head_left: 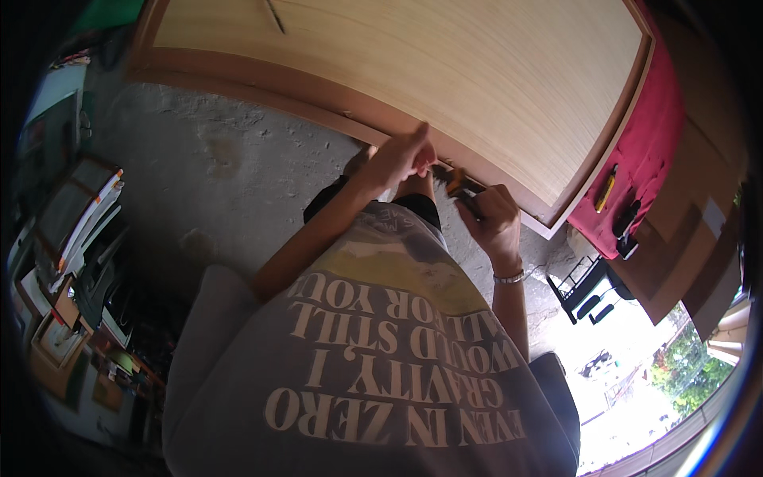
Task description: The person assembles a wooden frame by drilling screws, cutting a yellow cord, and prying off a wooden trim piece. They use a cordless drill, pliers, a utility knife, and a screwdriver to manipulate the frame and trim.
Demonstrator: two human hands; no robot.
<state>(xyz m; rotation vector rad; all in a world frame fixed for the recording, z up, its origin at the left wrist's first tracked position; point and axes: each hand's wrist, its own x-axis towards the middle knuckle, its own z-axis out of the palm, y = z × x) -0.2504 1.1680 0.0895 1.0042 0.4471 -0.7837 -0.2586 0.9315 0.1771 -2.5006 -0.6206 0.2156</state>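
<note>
A large light wood-grain panel with a brown frame (318, 99) lies in front of me, its near edge by my hands. My left hand (407, 157) is at that edge, thumb pointing up and fingers curled in; whatever they pinch is too small to make out. Just to the right, my right hand (494, 219) is closed round the dark handle of a hand tool with an orange part (456, 184). The tool's dark end points toward my left fingers. Its exact kind is not clear.
A red cloth (628, 167) beside the panel bears a yellow utility knife (606, 188) and a black tool (628, 217). Brown cardboard (675, 254) lies to the right. Stacked frames and boards (87, 230) stand at the left on the rough concrete floor (191, 159). A black metal stand (588, 290) is at lower right.
</note>
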